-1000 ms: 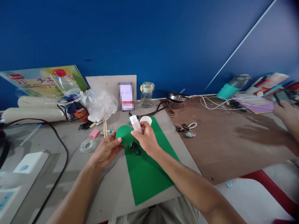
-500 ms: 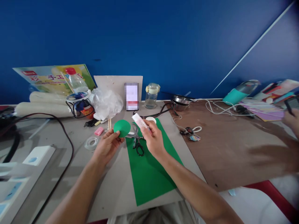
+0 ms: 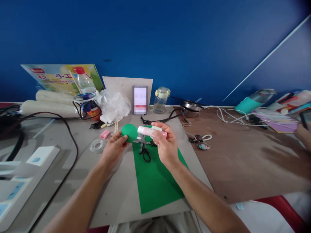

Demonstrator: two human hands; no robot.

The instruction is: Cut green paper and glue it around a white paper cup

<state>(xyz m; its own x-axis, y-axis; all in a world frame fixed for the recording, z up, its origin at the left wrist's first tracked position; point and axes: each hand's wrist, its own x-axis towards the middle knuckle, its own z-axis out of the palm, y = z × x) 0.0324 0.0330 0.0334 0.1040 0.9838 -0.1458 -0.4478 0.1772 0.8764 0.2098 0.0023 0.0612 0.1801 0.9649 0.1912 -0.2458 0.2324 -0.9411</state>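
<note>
Between the thumb and fingers of my left hand (image 3: 116, 145) is a round green paper disc (image 3: 129, 133), held up by its lower left edge. My right hand (image 3: 166, 144) grips a pink and white glue stick (image 3: 148, 130), lying nearly level with its white end close to the disc's right edge. Beneath the hands, black-handled scissors (image 3: 146, 155) rest on a large green paper sheet (image 3: 159, 186). A pink cap (image 3: 104, 134) and a roll of clear tape (image 3: 96, 146) lie left of my left hand.
A phone (image 3: 140, 100) leans upright at the back, beside a glass jar (image 3: 160, 101). Left stand a plastic bag (image 3: 114, 105) and a red-capped bottle (image 3: 84, 79). A power strip (image 3: 29, 181) lies front left. Another person's hand (image 3: 302, 134) shows at far right.
The glue stick has turned from steeply tilted to nearly level, its white end now nearer the disc. My right hand has shifted slightly right. The view has moved a little.
</note>
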